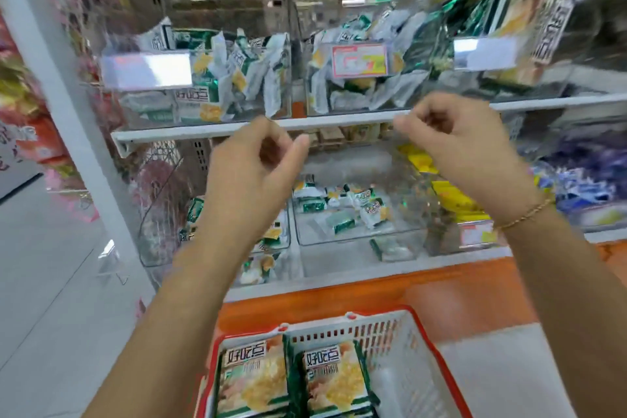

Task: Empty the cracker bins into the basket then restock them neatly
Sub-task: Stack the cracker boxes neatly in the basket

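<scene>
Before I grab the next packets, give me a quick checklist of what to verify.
1. Hands free: left hand and right hand are curled, nothing seen in them, picture blurred: cannot tell.
2. Top left bin emptied: full of packets: not ok.
3. Top middle bin emptied: full: not ok.
4. Lower bin emptied: a few small packets lie in it: not ok.
5. Basket has room: two large packs lie flat on its left, right side free: ok.

Bright, even light, heavy motion blur — worst up top, wide-angle edge warp
</scene>
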{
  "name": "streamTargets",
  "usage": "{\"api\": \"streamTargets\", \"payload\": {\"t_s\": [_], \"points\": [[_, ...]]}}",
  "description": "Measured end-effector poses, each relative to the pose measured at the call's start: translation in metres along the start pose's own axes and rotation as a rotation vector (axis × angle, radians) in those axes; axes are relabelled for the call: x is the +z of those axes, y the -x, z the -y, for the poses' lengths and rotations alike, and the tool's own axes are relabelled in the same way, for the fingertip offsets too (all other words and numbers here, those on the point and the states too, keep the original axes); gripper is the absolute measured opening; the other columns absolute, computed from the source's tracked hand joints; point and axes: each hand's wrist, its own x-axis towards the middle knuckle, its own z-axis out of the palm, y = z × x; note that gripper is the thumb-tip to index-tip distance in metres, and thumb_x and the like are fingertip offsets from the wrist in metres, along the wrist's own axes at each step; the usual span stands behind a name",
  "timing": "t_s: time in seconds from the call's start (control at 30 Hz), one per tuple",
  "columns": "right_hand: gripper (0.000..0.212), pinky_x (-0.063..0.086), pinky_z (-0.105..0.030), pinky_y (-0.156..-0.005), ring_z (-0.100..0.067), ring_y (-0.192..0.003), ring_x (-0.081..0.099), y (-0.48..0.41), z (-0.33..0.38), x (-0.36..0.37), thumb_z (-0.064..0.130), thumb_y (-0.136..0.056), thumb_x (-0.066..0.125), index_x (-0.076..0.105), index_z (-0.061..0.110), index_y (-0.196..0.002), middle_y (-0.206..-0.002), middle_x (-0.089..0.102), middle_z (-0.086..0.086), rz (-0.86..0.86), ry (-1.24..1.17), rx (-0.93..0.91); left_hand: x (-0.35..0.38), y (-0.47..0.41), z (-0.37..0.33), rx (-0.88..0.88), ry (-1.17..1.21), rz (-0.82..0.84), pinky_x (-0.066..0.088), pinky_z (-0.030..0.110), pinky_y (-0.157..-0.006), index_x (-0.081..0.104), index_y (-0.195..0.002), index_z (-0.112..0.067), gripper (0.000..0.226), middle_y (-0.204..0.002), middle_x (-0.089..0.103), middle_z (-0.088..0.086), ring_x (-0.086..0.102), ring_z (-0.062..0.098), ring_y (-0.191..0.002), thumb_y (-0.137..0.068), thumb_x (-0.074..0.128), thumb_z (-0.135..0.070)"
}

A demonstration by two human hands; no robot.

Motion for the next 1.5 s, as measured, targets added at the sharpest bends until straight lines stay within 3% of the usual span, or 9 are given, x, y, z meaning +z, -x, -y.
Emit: {"api": "streamTargets", "payload": {"t_s": [0.17,0.3,0.5,0.8,1.0,1.13,1.27,1.4,1.5], "points": [[0.015,0.048,-0.029,-0.066,-0.013,-0.071,0.055,-0.074,-0.013,-0.087,0.028,-0.087,0.065,0.067,0.014,-0.088,-0.079,0.062,-0.001,-0.214,0.248,-0.033,0.032,-0.085,-0.042,0.258,-0.161,0.116,0.039,0.017,-0.081,0.060,-0.107,-0.016,0.018,-0.104,0.063,0.000,0.056,0.009,-0.094,-0.092,0.057,-0.025],[0.041,0.045,-0.038,-0.094,-0.026,-0.109,0.056,-0.130,-0.040,-0.138,0.031,-0.086,0.068,0.060,0.009,-0.120,-0.119,0.061,-0.013,-0.306,0.502,0.078,0.063,-0.127,-0.062,0.328,-0.327,0.270,0.030,0.023,-0.097,0.046,-0.135,-0.016,0.044,-0.137,0.046,0.004,0.044,0.019,-0.124,-0.093,0.054,-0.031],[0.088,0.032,-0.041,-0.110,-0.033,-0.134,0.038,-0.191,-0.070,-0.165,0.037,-0.079,0.076,0.030,0.008,-0.148,-0.150,0.037,-0.015,0.097,0.785,0.299,0.103,-0.141,-0.063,0.376,-0.439,0.425,0.037,0.033,-0.098,0.047,-0.136,-0.013,0.044,-0.135,0.049,0.008,0.043,0.023,-0.123,-0.095,0.052,-0.030],[0.090,0.032,-0.038,-0.107,-0.029,-0.129,0.043,-0.223,-0.090,-0.182,0.032,-0.070,0.083,0.037,0.014,-0.145,-0.145,0.044,-0.009,0.299,0.850,0.292,0.129,-0.162,-0.078,0.389,-0.264,0.343,0.042,0.026,-0.090,0.058,-0.122,-0.014,0.030,-0.121,0.059,0.003,0.055,0.014,-0.103,-0.093,0.055,-0.020],[0.048,0.040,-0.027,-0.079,-0.018,-0.091,0.057,-0.216,-0.071,-0.197,0.023,-0.067,0.084,0.060,0.015,-0.108,-0.102,0.064,-0.002,0.225,0.696,-0.029,0.160,-0.191,-0.106,0.206,0.078,0.379,0.040,0.008,-0.077,0.054,-0.129,-0.014,0.044,-0.121,0.060,-0.001,0.054,0.006,-0.101,-0.087,0.067,-0.020],[0.036,0.045,-0.013,-0.064,-0.001,-0.079,0.063,-0.209,-0.053,-0.209,0.024,-0.072,0.080,0.060,0.019,-0.102,-0.090,0.066,0.008,0.104,0.426,-0.088,0.171,-0.206,-0.119,0.108,0.269,0.409,0.043,0.026,-0.100,0.041,-0.141,-0.013,0.075,-0.132,0.054,-0.002,0.053,0.011,-0.115,-0.078,0.074,-0.038],[0.027,0.052,-0.012,-0.062,-0.005,-0.083,0.071,-0.211,-0.045,-0.210,0.025,-0.069,0.075,0.060,0.019,-0.091,-0.081,0.074,0.008,0.116,-0.009,-0.036,0.159,-0.226,-0.129,-0.021,0.426,0.424,0.049,0.036,-0.097,0.049,-0.135,-0.015,0.082,-0.129,0.059,-0.003,0.061,0.012,-0.108,-0.069,0.076,-0.054],[0.019,0.051,-0.013,-0.061,-0.005,-0.076,0.070,-0.221,-0.033,-0.197,0.023,-0.079,0.067,0.059,0.014,-0.093,-0.078,0.074,0.005,0.213,-0.221,0.030,0.145,-0.237,-0.137,-0.033,0.512,0.468,0.057,0.033,-0.080,0.065,-0.099,-0.013,0.025,-0.094,0.074,-0.001,0.071,0.014,-0.085,-0.081,0.073,-0.029],[0.024,0.054,-0.019,-0.063,-0.009,-0.074,0.067,-0.237,-0.036,-0.191,0.036,-0.095,0.054,0.060,0.013,-0.097,-0.087,0.073,0.001,0.169,-0.318,0.126,0.132,-0.235,-0.137,-0.178,0.632,0.469,0.057,0.027,-0.064,0.066,-0.092,-0.009,0.017,-0.082,0.075,0.002,0.072,0.015,-0.076,-0.083,0.071,-0.022]]}}
